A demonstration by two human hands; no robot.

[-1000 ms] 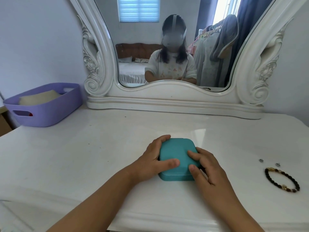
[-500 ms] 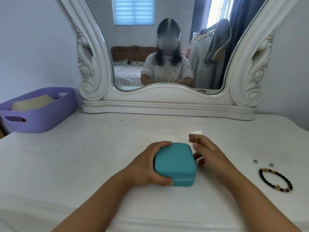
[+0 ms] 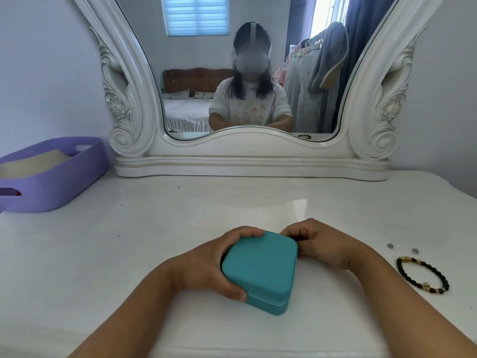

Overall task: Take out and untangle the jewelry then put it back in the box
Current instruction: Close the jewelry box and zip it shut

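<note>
A closed, square teal zip jewelry box (image 3: 259,270) sits near the front edge of the white glossy dresser top (image 3: 129,228), one corner turned toward the person. The left hand (image 3: 206,264) grips its left side, thumb at the front corner; the right hand (image 3: 322,244) rests at its far right corner with fingers curled, though whether they pinch anything cannot be told. A dark beaded bracelet (image 3: 423,276) lies well apart on the right.
</note>
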